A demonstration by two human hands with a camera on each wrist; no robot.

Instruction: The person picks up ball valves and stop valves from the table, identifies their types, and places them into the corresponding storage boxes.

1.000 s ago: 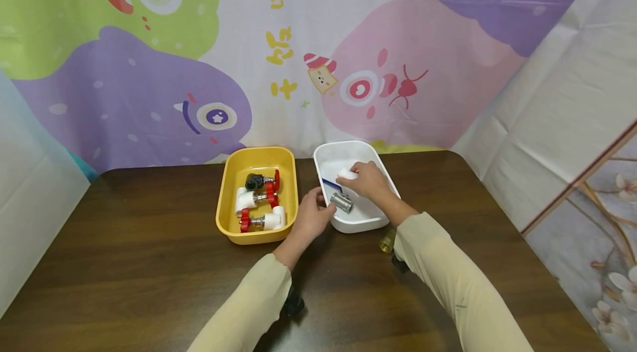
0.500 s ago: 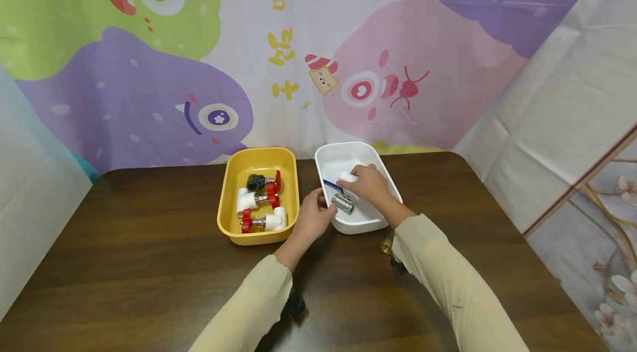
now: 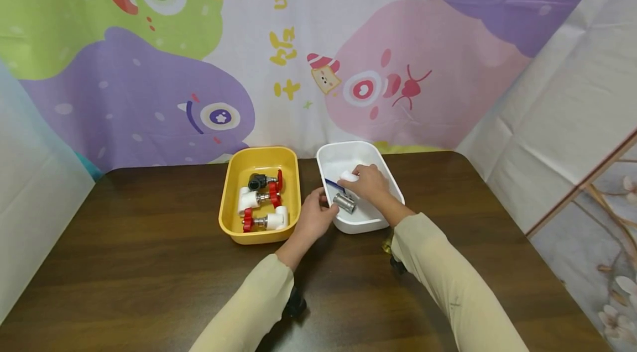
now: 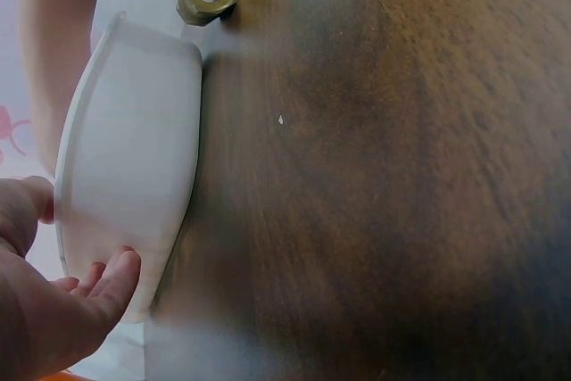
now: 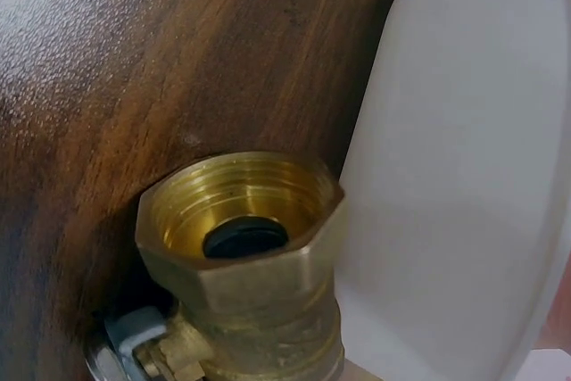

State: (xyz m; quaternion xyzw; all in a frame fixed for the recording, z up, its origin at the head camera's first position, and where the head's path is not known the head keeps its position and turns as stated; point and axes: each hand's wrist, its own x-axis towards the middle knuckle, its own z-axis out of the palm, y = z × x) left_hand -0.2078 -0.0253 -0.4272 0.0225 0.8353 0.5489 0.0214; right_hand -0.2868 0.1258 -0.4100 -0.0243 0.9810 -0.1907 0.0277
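My left hand (image 3: 312,216) holds the near left side of the white tray (image 3: 365,225), thumb at the rim; in the left wrist view its fingers (image 4: 120,278) lie against the outer wall. My right hand (image 3: 370,182) reaches into the tray and pinches a small white piece (image 3: 349,176), mostly covered by the fingers, so its kind cannot be told. Just below it in the tray lies a metal ball valve (image 3: 344,203) with a blue lever (image 3: 334,184). The right wrist view shows the tray's outer wall (image 5: 464,158) but not the right hand.
Left of the white tray stands a yellow tray (image 3: 224,203) holding a black valve (image 3: 257,181) and two white valves (image 3: 275,219), all with red handles. A brass valve (image 5: 268,301) stands on the brown table (image 3: 149,263) beside the white tray, partly under the right sleeve. A printed cloth (image 3: 298,120) hangs behind.
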